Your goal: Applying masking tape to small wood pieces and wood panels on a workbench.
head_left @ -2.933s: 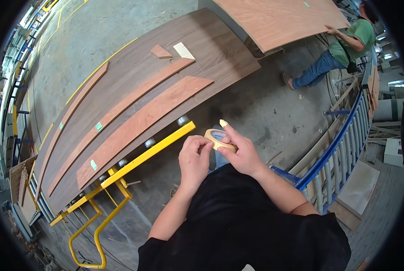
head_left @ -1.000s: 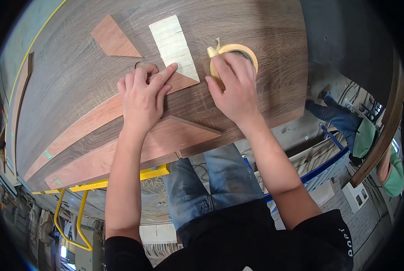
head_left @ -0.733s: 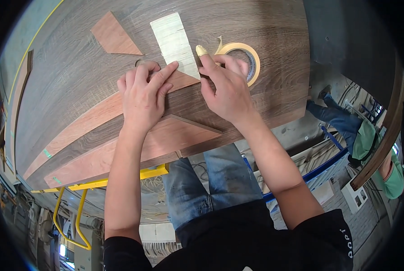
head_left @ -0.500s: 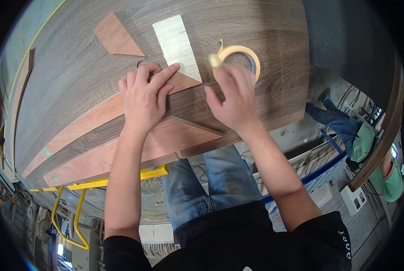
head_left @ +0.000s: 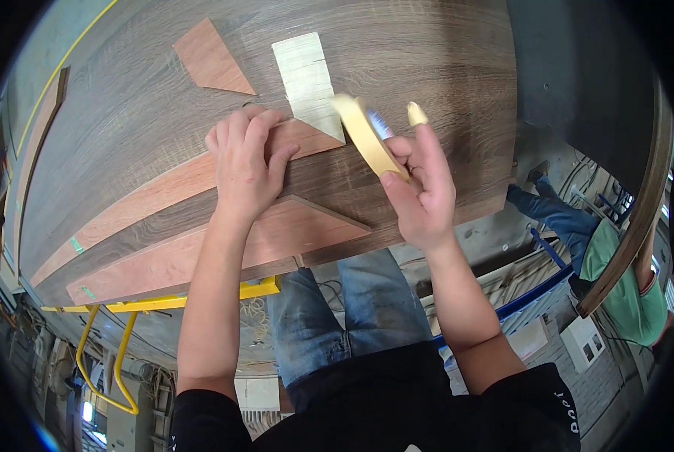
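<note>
My left hand [head_left: 246,162] lies across a curved reddish wooden strip [head_left: 156,192], its fingers bent over the far edge and the thumb on the near side. Against the strip's pointed right end lies a pale rectangular piece [head_left: 307,71] with dark cross lines. Above the table, my right hand [head_left: 431,188] grips a roll of yellow masking tape [head_left: 371,143] by its lower side, tilted on edge and partly blurred. The right index finger is raised apart from the roll, with a yellow covering [head_left: 417,114] on its tip.
A second curved wooden piece [head_left: 171,260] lies along the table's near edge. Farther back is a loose angular wooden piece [head_left: 215,59]. At far left runs a long dark strip [head_left: 41,143]. Yellow rails [head_left: 148,303] sit below the table; a person in green [head_left: 623,279] is at right.
My right hand has taken hold of the tape roll and lifted it off the table. My left index finger has drawn back from the pale piece onto the strip.
</note>
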Demonstrator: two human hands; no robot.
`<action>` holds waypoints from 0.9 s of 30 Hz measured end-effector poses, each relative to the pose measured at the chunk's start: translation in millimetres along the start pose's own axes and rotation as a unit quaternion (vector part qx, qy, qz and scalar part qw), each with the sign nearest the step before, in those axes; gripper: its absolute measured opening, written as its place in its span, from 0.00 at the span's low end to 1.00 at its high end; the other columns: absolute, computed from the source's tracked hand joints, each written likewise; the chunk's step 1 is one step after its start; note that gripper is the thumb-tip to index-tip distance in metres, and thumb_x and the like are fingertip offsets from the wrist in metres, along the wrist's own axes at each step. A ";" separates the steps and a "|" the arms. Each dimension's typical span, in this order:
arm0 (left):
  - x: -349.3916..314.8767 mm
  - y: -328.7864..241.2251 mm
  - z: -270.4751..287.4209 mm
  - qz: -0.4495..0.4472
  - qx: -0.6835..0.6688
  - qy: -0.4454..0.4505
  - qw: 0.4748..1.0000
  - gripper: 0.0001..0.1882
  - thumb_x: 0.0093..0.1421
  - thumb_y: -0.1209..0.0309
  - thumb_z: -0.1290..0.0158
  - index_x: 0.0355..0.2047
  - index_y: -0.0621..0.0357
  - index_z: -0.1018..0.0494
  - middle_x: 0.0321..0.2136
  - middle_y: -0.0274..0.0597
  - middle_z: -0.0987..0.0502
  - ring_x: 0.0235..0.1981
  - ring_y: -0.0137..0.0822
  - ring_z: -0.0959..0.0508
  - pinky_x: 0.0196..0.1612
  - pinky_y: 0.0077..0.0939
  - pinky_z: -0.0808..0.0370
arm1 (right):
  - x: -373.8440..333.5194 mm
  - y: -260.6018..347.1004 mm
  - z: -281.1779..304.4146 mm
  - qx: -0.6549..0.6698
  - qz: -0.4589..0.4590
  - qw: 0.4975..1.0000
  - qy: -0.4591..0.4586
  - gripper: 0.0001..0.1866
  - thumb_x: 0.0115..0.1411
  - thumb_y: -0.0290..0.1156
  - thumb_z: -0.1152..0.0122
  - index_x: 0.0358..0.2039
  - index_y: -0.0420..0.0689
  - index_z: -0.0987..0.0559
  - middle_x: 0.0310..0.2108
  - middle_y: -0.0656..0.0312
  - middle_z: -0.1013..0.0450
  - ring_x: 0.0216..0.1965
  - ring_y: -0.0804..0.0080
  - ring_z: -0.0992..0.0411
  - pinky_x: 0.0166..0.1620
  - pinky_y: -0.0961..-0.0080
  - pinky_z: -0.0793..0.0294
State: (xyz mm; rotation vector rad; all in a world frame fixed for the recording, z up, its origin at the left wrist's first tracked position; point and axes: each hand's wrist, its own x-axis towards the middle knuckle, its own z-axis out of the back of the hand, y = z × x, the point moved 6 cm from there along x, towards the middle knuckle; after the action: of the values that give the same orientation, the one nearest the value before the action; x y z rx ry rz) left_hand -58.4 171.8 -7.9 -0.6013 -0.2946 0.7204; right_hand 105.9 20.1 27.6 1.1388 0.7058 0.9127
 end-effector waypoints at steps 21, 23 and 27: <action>5.0 0.5 -2.5 0.062 -0.112 -0.029 0.991 0.04 0.62 0.67 0.42 0.33 0.50 0.21 0.29 0.34 0.24 0.34 0.39 0.28 0.42 0.35 0.40 | 49.4 54.3 -29.4 -0.096 -0.091 0.979 0.154 0.35 0.59 0.25 0.46 0.67 0.36 0.41 0.38 0.40 0.22 0.38 0.37 0.22 0.44 0.52 0.23; 5.8 0.6 -4.4 0.056 -0.097 -0.022 0.993 0.04 0.62 0.67 0.42 0.32 0.51 0.22 0.28 0.33 0.25 0.34 0.39 0.28 0.41 0.36 0.40 | 49.5 54.1 -31.3 -0.099 -0.097 0.977 0.160 0.35 0.59 0.25 0.46 0.67 0.36 0.41 0.38 0.40 0.23 0.38 0.37 0.23 0.44 0.53 0.23; 7.7 6.7 -10.3 0.094 -0.108 -0.049 0.988 0.05 0.60 0.68 0.41 0.29 0.51 0.25 0.27 0.34 0.26 0.33 0.41 0.28 0.40 0.37 0.39 | 48.7 54.4 -29.3 -0.157 -0.113 0.967 0.168 0.36 0.62 0.26 0.38 0.68 0.36 0.40 0.32 0.51 0.23 0.30 0.69 0.25 0.35 0.72 0.27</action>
State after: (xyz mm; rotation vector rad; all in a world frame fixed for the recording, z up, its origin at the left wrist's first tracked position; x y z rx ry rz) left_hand -51.8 176.9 -19.7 -0.8085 -0.4157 0.9082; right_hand 90.7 84.2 70.5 0.6140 0.9088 0.9913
